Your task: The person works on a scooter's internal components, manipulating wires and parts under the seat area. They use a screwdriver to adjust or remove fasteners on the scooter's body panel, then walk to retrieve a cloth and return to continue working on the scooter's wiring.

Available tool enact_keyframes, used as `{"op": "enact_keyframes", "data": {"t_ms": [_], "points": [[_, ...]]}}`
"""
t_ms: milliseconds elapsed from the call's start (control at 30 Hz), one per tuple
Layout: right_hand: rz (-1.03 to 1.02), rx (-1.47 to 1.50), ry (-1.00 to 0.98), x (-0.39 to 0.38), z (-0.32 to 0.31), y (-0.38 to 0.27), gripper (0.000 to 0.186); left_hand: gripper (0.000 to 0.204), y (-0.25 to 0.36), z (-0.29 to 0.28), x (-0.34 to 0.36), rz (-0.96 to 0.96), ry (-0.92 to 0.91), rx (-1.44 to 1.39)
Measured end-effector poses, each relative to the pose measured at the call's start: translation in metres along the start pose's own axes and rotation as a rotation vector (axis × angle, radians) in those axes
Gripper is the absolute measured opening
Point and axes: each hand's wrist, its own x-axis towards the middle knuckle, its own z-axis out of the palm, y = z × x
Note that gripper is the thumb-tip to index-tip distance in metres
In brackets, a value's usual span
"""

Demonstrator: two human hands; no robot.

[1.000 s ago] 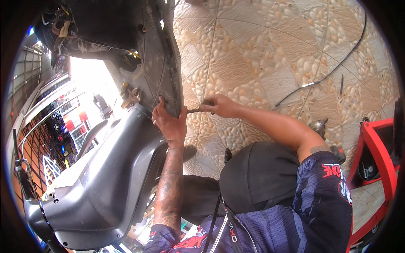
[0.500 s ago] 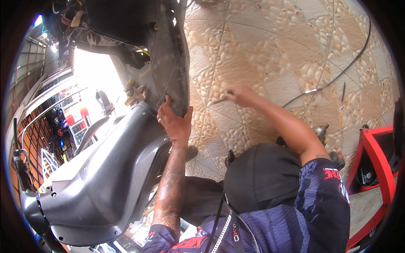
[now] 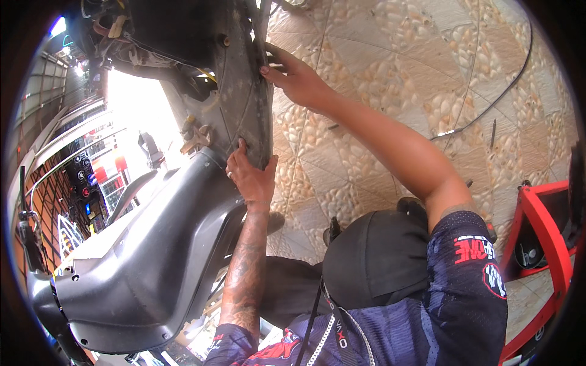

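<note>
A motor scooter lies along my left side, with a glossy black body cover and a dusty grey plastic panel beyond it. My left hand grips the near part of the grey panel, fingertips on its face and thumb at its right edge. Higher up the same edge, my right hand has its thumb against the panel and its fingers bent at the rim; some fingertips are hidden. Below my right forearm, the dark end of a thin object shows on the floor.
Stone-patterned tiles cover the floor at right. A black cable curves over them near a thin dark rod. A red metal frame stands at the right. Wires and brackets are exposed at the upper left.
My right hand has moved up and left from above the floor to the grey panel's edge. The thin object it held is out of its fingers. My left hand stays in place.
</note>
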Motion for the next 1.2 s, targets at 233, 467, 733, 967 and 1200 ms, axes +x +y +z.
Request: {"op": "enact_keyframes", "data": {"t_ms": [233, 467, 733, 967, 1200], "points": [[0.109, 0.372, -0.031, 0.013, -0.001, 0.009, 0.071, 0.088, -0.002, 0.001, 0.000, 0.013, 0.000, -0.016], [0.155, 0.291, -0.120, -0.001, -0.002, 0.018, 0.078, 0.088, -0.001, 0.000, 0.000, 0.033, 0.015, -0.002], [0.081, 0.100, -0.237, -0.013, -0.005, 0.023, 0.083, 0.089, -0.004, 0.000, -0.001, 0.001, -0.009, -0.029], [0.054, -0.123, -0.217, -0.007, -0.010, 0.020, 0.084, 0.089, -0.002, 0.002, 0.001, 0.004, -0.010, -0.013], [-0.017, -0.182, -0.063, -0.004, 0.006, -0.010, 0.085, 0.090, 0.001, 0.000, 0.000, -0.010, -0.022, -0.021]]}}
